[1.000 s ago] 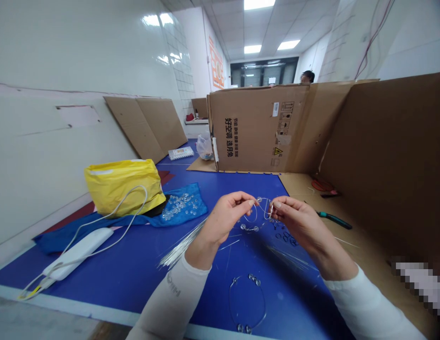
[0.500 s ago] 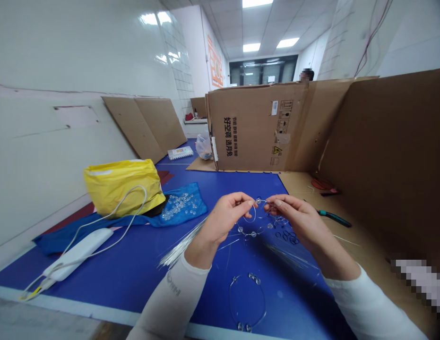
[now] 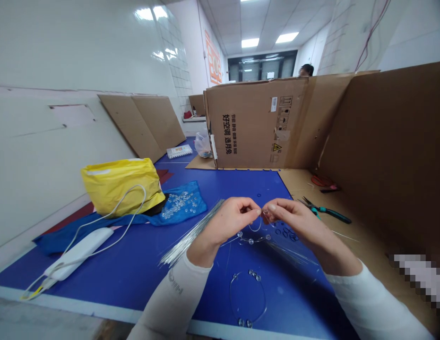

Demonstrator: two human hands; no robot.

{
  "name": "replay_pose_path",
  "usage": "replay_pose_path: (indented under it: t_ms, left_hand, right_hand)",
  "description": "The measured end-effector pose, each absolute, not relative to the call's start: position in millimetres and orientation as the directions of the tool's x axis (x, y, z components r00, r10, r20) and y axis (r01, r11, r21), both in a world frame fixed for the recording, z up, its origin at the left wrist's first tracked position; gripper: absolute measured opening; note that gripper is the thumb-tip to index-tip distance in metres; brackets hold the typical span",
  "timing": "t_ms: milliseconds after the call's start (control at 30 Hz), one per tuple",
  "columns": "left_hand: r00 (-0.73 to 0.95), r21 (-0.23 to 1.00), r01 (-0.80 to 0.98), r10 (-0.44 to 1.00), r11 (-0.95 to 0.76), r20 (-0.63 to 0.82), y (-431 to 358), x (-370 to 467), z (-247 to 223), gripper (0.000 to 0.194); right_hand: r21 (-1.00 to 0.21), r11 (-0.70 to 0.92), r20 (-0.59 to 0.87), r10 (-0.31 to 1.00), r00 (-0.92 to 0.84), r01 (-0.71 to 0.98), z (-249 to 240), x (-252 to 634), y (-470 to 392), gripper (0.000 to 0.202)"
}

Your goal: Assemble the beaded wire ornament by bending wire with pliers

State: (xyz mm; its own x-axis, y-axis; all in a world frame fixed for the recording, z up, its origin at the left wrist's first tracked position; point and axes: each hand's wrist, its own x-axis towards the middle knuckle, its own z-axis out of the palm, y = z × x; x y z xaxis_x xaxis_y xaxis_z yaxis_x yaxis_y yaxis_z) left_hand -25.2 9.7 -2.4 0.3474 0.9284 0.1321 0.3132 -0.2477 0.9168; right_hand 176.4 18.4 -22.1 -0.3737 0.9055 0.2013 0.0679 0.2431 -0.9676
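Note:
Over the blue table point(image 3: 212, 293), my left hand point(image 3: 237, 218) pinches a thin clear wire point(image 3: 255, 228) that curves below its fingertips. My right hand point(image 3: 290, 215) is closed on a clear bead point(image 3: 265, 212) at the same wire, and the fingertips of both hands nearly touch. Below them hangs or lies a wire with several clear beads point(image 3: 251, 241); which of the two I cannot tell. Nearer the table's front edge lies a beaded wire loop point(image 3: 230, 297). A bundle of thin wires point(image 3: 186, 243) lies beside my left forearm, and small dark rings point(image 3: 286, 233) lie by my right hand.
Pliers point(image 3: 333, 215) lie on cardboard at the right. Clear beads point(image 3: 180, 204) rest on blue cloth at the left, near a yellow bag point(image 3: 122, 186) and a white power strip point(image 3: 80, 250). A large cardboard box point(image 3: 255, 127) stands behind. A person's head shows beyond it.
My hands have come together, closing the gap where a bead showed between them. The pliers' jaws, hidden before, now show beside my right hand. The view has shifted slightly.

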Motion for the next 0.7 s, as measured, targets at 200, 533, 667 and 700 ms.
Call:
replay_pose_path:
  t_ms: [200, 533, 667, 700]
  left_hand:
    - [0.348, 0.927, 0.292, 0.929, -0.236, 0.127, 11.0, -26.1, -0.2, 0.021]
    - [0.338, 0.914, 0.317, 0.93, -0.254, 0.142, 12.3, -27.0, -3.4, 0.02]
    - [0.337, 0.915, 0.318, 0.931, -0.25, 0.137, 13.3, -28.9, -3.8, 0.021]
    - [0.344, 0.914, 0.316, 0.929, -0.254, 0.139, 13.5, -29.2, -4.3, 0.021]
  right_hand:
    - [-0.974, 0.206, 0.15, 0.9, -0.409, 0.096, -21.0, 176.1, 17.0, 0.033]
    - [-0.962, 0.241, 0.179, 0.913, -0.368, 0.129, -24.5, 171.2, 16.4, 0.03]
    - [-0.941, 0.278, 0.193, 0.909, -0.37, 0.194, -21.1, 171.4, 14.6, 0.032]
    - [-0.935, 0.287, 0.196, 0.908, -0.37, 0.209, -20.8, 171.0, 14.3, 0.034]
